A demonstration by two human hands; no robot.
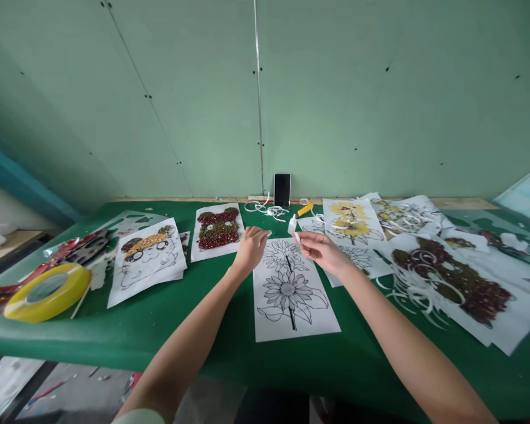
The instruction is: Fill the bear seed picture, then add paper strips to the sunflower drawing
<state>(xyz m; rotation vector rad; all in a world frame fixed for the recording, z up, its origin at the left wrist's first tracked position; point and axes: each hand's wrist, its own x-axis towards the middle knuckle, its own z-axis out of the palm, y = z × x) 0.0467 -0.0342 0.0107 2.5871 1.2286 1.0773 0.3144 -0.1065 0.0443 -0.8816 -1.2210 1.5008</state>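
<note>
A white sheet with a black line drawing of sunflowers (pixel 291 294) lies on the green table (pixel 168 330) in front of me. My left hand (pixel 251 247) rests on the sheet's top left corner, fingers curled down against it. My right hand (pixel 320 248) hovers over the top right corner and pinches a small white strip (pixel 292 227) between thumb and fingers. Both forearms reach in from the near edge.
Finished seed pictures lie around: a hamster (pixel 148 256), a dark bear (pixel 217 229), yellow flowers (pixel 351 219) and a large brown figure (pixel 454 280). A yellow tape roll (pixel 42 291) sits far left. A phone (pixel 282 189) leans on the wall beside white paper curls (pixel 265 209).
</note>
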